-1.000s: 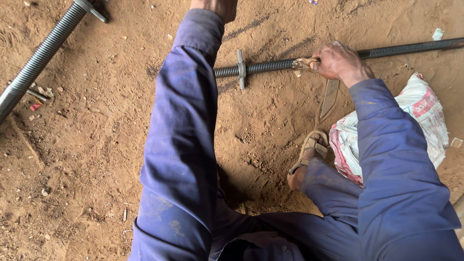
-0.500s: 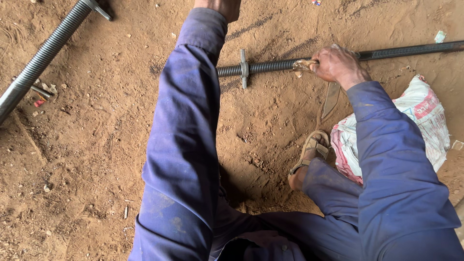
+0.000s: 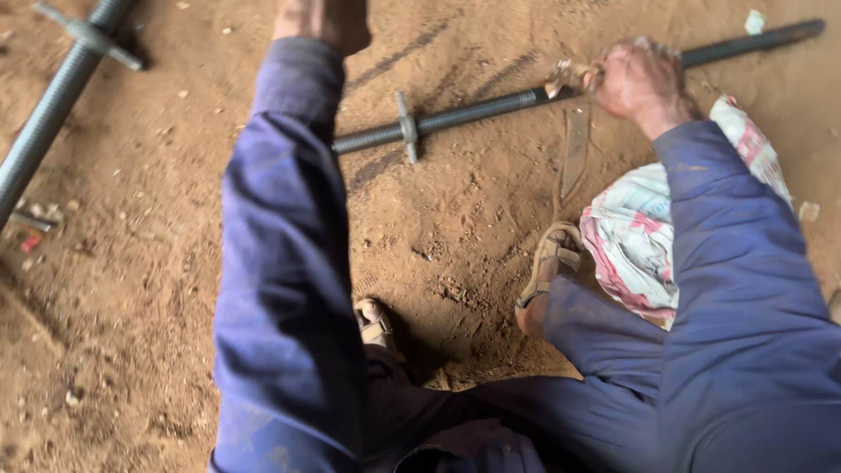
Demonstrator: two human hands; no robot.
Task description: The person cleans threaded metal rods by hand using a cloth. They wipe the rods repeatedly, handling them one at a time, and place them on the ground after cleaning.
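We see the right hand (image 3: 644, 83) closed on a rag (image 3: 569, 74) at the threaded rod (image 3: 491, 107), 1 o'clock; the wiping looks unfinished. Left hand (image 3: 320, 19): grip cannot be told.

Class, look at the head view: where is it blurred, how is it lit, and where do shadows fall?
Head view: motion blur smears the right hand on the dark threaded steel rod; soft, even light, no glare; dim shadow on the brown dirt ground under the legs; left hand cropped at the top.
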